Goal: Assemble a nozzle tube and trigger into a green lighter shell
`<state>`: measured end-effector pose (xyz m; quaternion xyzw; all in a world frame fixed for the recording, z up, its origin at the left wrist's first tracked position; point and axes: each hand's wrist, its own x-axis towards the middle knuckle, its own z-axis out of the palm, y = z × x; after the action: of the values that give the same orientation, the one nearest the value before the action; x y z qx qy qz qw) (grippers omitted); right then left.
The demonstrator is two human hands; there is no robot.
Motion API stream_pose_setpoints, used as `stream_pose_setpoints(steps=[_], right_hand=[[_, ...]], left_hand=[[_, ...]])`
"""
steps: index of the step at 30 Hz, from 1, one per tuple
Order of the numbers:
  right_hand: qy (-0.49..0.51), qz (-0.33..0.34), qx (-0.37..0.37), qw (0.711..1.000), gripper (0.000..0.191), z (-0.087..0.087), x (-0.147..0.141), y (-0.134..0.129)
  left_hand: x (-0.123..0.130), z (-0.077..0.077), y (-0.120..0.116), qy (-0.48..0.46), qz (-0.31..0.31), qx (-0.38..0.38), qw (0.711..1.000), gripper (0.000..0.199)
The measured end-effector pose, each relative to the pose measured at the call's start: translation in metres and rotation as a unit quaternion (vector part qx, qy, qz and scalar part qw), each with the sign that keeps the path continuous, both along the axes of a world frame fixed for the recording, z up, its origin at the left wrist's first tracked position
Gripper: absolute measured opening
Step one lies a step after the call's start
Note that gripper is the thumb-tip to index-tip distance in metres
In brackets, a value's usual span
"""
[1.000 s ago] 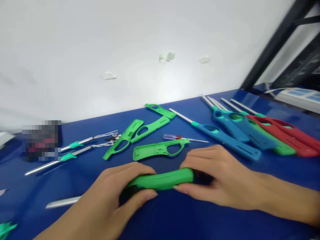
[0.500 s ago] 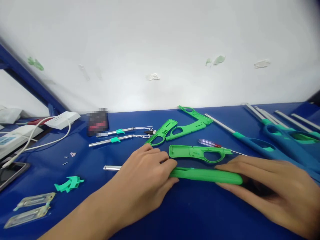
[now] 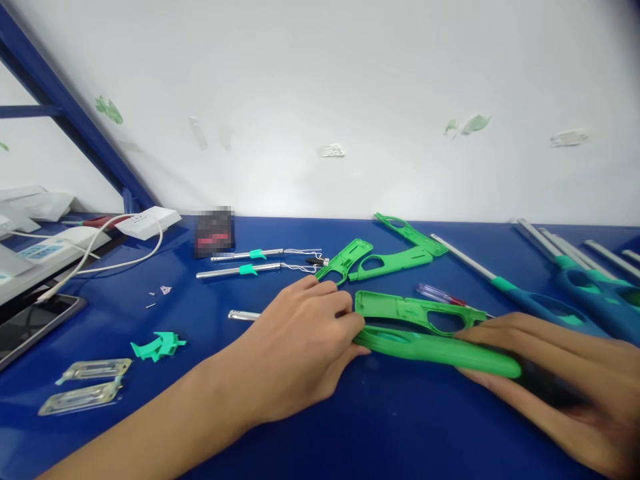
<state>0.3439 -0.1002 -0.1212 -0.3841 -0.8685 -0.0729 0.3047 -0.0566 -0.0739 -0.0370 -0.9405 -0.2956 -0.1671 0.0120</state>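
the left hand [image 3: 305, 347] is curled closed around the front of a green lighter [image 3: 440, 353], and a metal tube [image 3: 244, 315] shows past its knuckles. the right hand [image 3: 575, 360] is parted about as wide as the handle, holding its rear half with fingers on the far edge and thumb on the near edge; how firmly cannot be told. the lighter is in front of a green half-shell [image 3: 390, 307] on the blue tabletop [image 3: 390, 427], and a screwdriver [image 3: 435, 292] lies just behind that shell. farther back are three more half-shells [image 3: 393, 262] and two wired metal tubes [image 3: 240, 272]. blue lighters [image 3: 545, 307] lie to the right, and teal triggers [image 3: 159, 345] and two clear fuel tanks [image 3: 80, 398] to the left
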Motion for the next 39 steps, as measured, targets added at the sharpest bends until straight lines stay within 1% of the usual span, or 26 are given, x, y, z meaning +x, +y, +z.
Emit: stream_pose_setpoints(steps=[2, 4, 7, 9, 15, 19, 22, 27, 33, 39], right_hand=[[-0.008, 0.008, 0.013, 1.000, 0.034, -0.001, 0.002, -0.002], [-0.023, 0.011, 0.022, 0.999, 0.043, -0.001, 0.003, -0.003], [-0.033, 0.008, 0.013, 0.999, 0.054, -0.002, 0.005, -0.004], [-0.031, 0.004, 0.001, 1.000, 0.054, -0.004, 0.007, -0.003], [-0.039, 0.011, 0.004, 0.999, 0.055, -0.011, 0.015, -0.004], [-0.048, 0.017, 0.014, 0.999, 0.060, -0.012, 0.019, -0.007], [-0.043, 0.018, 0.001, 0.999, 0.058, -0.010, 0.020, -0.008], [-0.045, 0.022, -0.010, 0.999, 0.059, -0.007, 0.018, -0.008], [-0.041, 0.005, 0.006, 0.999, 0.056, -0.008, 0.016, -0.003], [-0.048, 0.000, 0.007, 0.999, 0.052, -0.009, 0.016, -0.007]], left_hand=[[0.002, -0.002, -0.001, -0.005, -0.005, 0.012, 1.000, 0.022], [0.004, -0.003, -0.003, -0.011, -0.008, 0.022, 1.000, 0.027], [0.005, -0.002, -0.005, -0.022, -0.012, 0.029, 0.999, 0.031], [0.005, -0.001, -0.006, -0.029, -0.015, 0.035, 0.999, 0.032], [0.004, -0.002, -0.007, -0.042, -0.034, 0.057, 0.997, 0.039], [0.006, -0.004, -0.007, -0.046, -0.046, 0.074, 0.995, 0.043], [0.008, -0.003, -0.007, -0.051, -0.057, 0.086, 0.993, 0.046], [0.007, 0.001, -0.007, -0.048, -0.058, 0.087, 0.993, 0.042], [0.004, -0.001, -0.004, -0.014, -0.039, 0.066, 0.997, 0.027], [0.005, -0.002, -0.003, 0.012, -0.036, 0.065, 0.997, 0.027]])
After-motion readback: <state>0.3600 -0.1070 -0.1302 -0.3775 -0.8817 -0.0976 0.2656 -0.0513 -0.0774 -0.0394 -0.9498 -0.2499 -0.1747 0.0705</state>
